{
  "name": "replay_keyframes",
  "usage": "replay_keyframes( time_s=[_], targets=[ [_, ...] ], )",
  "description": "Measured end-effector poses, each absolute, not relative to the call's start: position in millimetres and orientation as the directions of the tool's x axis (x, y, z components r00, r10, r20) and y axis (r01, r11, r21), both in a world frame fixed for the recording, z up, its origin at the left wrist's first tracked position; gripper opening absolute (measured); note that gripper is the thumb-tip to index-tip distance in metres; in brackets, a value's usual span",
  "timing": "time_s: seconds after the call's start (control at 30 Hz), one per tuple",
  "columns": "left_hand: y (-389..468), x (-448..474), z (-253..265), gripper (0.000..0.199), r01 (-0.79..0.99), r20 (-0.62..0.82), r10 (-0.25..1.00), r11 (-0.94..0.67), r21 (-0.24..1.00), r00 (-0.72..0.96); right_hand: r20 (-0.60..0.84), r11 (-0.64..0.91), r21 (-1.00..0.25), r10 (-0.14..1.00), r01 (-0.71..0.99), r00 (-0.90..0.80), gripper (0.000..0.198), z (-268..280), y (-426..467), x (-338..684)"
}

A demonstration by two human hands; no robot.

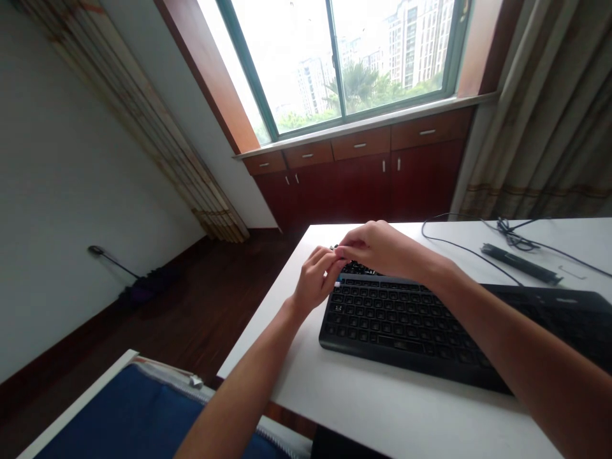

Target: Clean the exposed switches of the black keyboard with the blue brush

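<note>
In the head view, the left hand and right hand meet at their fingertips; what either grips there, I cannot tell. They are at the far left corner of the black keyboard, which lies on the white worktop.

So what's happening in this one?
A person's left hand and right hand meet at the fingertips by the far left corner of a black keyboard. What they hold, if anything, is too hidden to tell. The keyboard lies on a white table, with a black bar beyond it.
</note>
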State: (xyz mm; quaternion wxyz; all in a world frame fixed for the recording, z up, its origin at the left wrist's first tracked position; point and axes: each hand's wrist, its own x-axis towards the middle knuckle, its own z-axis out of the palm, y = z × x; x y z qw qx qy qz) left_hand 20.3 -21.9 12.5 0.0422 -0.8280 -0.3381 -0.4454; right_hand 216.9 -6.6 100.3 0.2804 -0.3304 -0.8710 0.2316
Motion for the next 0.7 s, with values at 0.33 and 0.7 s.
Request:
replay_keyframes(
  time_s=[0.33, 0.7],
  targets=[
    [-23.3, 16.9, 15.9, 0.024, 0.544, 0.824, 0.438, -0.816, 0.197, 0.359, 0.168, 0.415, -0.507, 0.907, 0.755, -0.386, 0.052, 86.5, 1.0, 314.8],
    [-26.5, 21.5, 13.7, 0.005, 0.509, 0.772, 0.463, -0.834, 0.213, 0.436, -0.189, 0.308, -0.375, 0.898, 0.875, -0.397, 0.054, 44.2, 33.6, 330.4]
  ],
)
